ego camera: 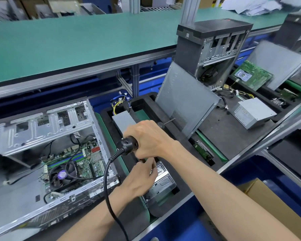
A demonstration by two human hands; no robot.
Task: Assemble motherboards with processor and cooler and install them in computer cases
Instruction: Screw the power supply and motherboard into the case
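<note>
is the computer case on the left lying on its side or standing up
Lying on its side. The computer case rests flat with its open side facing up, so the motherboard and cooler fan inside are seen from above.

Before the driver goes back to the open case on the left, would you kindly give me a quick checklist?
1. Right hand grips the electric screwdriver: ok.
2. Left hand pinching something at the tip: cannot tell what.
3. Screw seated on bit: cannot tell, hidden by fingers.
4. Motherboard with cooler fan sits in the open case: ok.
5. Driver cable crosses the case corner: not ok.
</note>
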